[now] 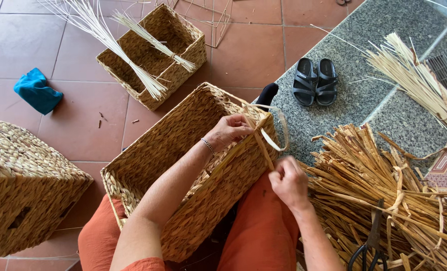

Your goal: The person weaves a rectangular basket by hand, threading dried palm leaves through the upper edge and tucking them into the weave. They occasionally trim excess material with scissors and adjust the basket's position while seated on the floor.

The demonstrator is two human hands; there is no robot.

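Note:
A large rectangular woven basket rests tilted on my lap, its opening facing up and left. My left hand grips the basket's far right rim corner, pinching a flat straw strand that loops out over the edge. My right hand is closed on the lower end of the same strand, beside the basket's right wall. A thin bracelet sits on my left wrist.
A pile of dried straw strips lies at my right with black scissors on it. A smaller basket holding pale reeds stands ahead. Another woven basket is at left, a blue cloth beyond it, black sandals on the stone step.

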